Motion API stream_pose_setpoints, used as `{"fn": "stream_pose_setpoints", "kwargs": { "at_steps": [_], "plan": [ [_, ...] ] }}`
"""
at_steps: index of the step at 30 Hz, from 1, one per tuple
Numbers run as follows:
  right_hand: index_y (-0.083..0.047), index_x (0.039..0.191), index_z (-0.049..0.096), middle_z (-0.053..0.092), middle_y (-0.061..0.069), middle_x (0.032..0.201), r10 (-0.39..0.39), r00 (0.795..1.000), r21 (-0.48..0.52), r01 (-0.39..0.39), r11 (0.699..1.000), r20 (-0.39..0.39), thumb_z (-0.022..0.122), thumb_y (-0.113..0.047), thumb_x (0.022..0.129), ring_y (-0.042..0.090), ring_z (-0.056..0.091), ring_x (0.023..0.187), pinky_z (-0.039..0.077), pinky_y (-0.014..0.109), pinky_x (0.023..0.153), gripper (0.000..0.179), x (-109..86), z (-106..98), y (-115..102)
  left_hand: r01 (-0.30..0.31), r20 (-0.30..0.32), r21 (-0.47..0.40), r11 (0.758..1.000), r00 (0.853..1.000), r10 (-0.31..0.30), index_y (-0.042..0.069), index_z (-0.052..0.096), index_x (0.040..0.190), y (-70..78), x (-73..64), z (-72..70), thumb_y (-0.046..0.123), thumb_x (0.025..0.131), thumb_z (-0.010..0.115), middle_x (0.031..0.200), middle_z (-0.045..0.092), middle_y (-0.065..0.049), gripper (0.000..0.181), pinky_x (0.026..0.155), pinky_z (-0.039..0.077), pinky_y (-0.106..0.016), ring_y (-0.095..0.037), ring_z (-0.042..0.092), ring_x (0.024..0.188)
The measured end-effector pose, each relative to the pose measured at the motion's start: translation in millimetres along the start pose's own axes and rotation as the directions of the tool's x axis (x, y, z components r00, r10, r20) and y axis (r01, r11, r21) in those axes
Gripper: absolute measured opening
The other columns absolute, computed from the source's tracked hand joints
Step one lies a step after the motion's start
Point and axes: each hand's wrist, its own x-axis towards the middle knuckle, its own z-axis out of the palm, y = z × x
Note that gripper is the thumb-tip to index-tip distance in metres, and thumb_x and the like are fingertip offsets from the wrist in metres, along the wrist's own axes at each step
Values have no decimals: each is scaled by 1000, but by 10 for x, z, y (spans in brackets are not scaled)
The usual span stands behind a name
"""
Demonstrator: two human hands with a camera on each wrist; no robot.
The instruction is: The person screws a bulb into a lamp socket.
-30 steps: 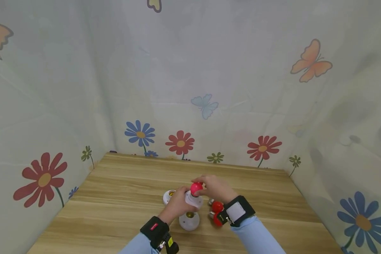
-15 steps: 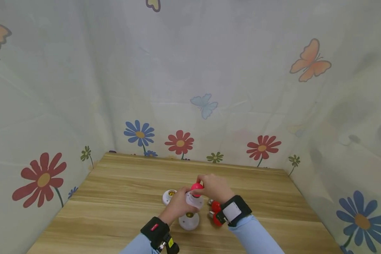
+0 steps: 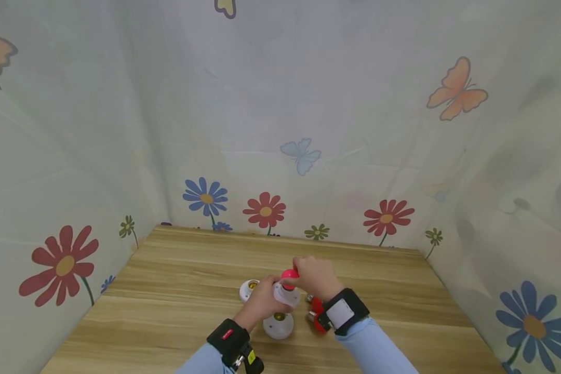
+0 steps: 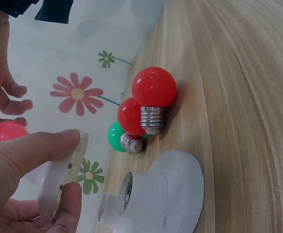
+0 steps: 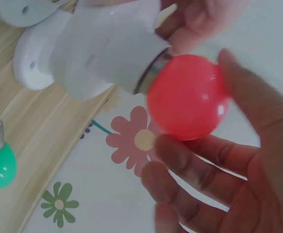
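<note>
My left hand [image 3: 262,302] holds a white lamp socket [image 3: 287,296] above the table, thumb and fingers gripping its round base [image 4: 54,179]. A red light bulb [image 3: 289,275] sits with its metal end in the socket's mouth; a strip of that metal shows at the rim in the right wrist view. Thumb and fingertips of my right hand [image 3: 317,276] pinch the red globe [image 5: 185,99]. How deep the bulb sits is hidden inside the socket.
Two more white sockets stand on the wooden table, one nearer [image 3: 278,330] and one farther left [image 3: 246,292]. Right of them lie two red bulbs [image 4: 154,87] and a green bulb [image 4: 115,136]. A flower-printed curtain [image 3: 280,104] surrounds the table.
The fingers of my right hand have shifted round the red bulb, and its wrist has turned and moved slightly left. My left hand and the socket have stayed nearly still.
</note>
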Motion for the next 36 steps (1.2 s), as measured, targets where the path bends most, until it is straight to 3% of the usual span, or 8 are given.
{"fn": "stream_pose_setpoints", "kwargs": {
  "at_steps": [7, 13, 16, 19, 22, 26, 29, 36],
  "plan": [
    [-14, 113, 70, 71, 4, 102, -108, 993, 106, 102, 989, 53, 84, -25, 73, 15, 62, 80, 57, 28, 72, 43, -15, -66, 1, -5, -6, -8, 1000, 1000, 5, 0, 51, 124, -47, -1, -2, 17, 68, 88, 119, 59, -14, 70, 93, 50, -54, -31, 58, 108],
    [-14, 116, 70, 71, 6, 108, -115, 991, 146, 103, 984, 73, 85, -18, 72, 19, 65, 88, 58, 33, 77, 46, -15, -64, 17, 3, -1, -6, 1000, 1000, -3, 0, 51, 125, -39, -11, -2, 17, 69, 88, 120, 59, -15, 70, 94, 49, -55, -32, 58, 109],
    [-14, 120, 68, 70, 7, 113, -97, 993, 145, 86, 986, 73, 84, -25, 73, 21, 66, 91, 59, 33, 76, 51, -14, -50, 17, 6, 1, -7, 1000, 1000, -6, 0, 50, 126, -35, -14, -4, 18, 69, 88, 120, 58, -15, 71, 94, 49, -55, -31, 57, 108],
    [-14, 121, 67, 70, 8, 112, -71, 997, 91, 67, 994, 36, 79, -41, 77, 19, 65, 86, 57, 28, 67, 53, -16, -13, 10, 4, 6, -11, 1000, 1000, -4, 0, 51, 126, -34, -12, -3, 17, 69, 88, 120, 59, -15, 70, 93, 50, -54, -31, 58, 108],
    [-10, 107, 70, 70, 5, 85, -42, 999, 2, 42, 999, -31, 72, -54, 79, 14, 59, 64, 45, 21, 50, 52, -23, 44, -2, 1, 9, -20, 1000, 1000, -1, 0, 51, 125, -27, -11, 1, 17, 69, 88, 119, 60, -14, 70, 92, 51, -53, -31, 59, 108],
    [-8, 81, 64, 47, -1, 56, -2, 995, -68, -4, 998, -97, 70, -59, 78, 11, 40, 45, 26, 21, 40, 51, -29, 100, -17, -6, 10, -24, 1000, 1000, 6, 1, 52, 124, -16, -14, 3, 16, 68, 88, 119, 60, -14, 68, 93, 50, -53, -31, 59, 109],
    [-9, 79, 65, 47, -3, 56, 7, 995, -69, -14, 997, -104, 73, -56, 76, 10, 39, 45, 27, 20, 40, 48, -28, 107, -20, -13, 10, -26, 1000, 1000, 13, 0, 52, 123, -14, -16, 1, 15, 67, 88, 119, 60, -14, 68, 92, 51, -53, -32, 59, 109],
    [-14, 103, 74, 71, 2, 86, -61, 997, 7, 62, 998, -51, 84, -37, 71, 11, 56, 64, 50, 23, 53, 40, -20, 64, -6, -1, 9, -47, 999, 1000, 2, -1, 53, 124, -27, -23, -8, 12, 67, 88, 119, 59, -14, 68, 93, 50, -53, -31, 59, 108]
  ]
}}
